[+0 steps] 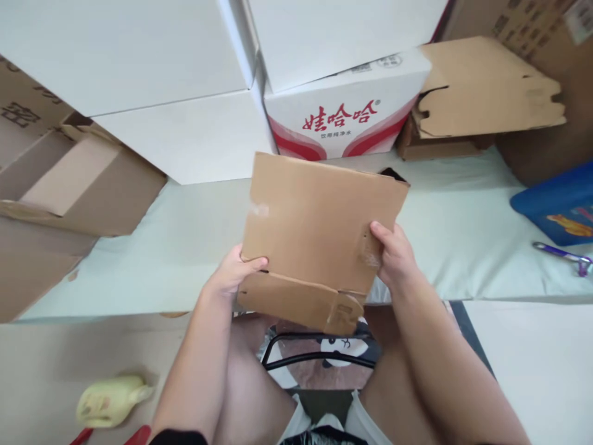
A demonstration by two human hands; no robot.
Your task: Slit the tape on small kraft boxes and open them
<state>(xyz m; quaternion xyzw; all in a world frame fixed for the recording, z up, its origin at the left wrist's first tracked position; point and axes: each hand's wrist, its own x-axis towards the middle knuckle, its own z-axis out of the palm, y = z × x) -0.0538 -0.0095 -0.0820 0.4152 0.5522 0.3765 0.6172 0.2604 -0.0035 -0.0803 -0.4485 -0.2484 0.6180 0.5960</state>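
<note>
A brown cardboard box is held up in front of me, above the near edge of the table. Its large face is turned toward me, and a narrower flap hangs along the lower side. My left hand grips the lower left corner, thumb on the front. At the right edge my right hand clasps the cardboard, its thumb pressed on the face near a scuffed patch. The other fingers of both hands are hidden behind the box. Part of a dark object shows behind its upper right corner.
Large white boxes and a red-and-white carton stand at the back. Open brown cartons sit at left and right. A blue container and purple-handled tool lie right. A yellow bottle is on the floor.
</note>
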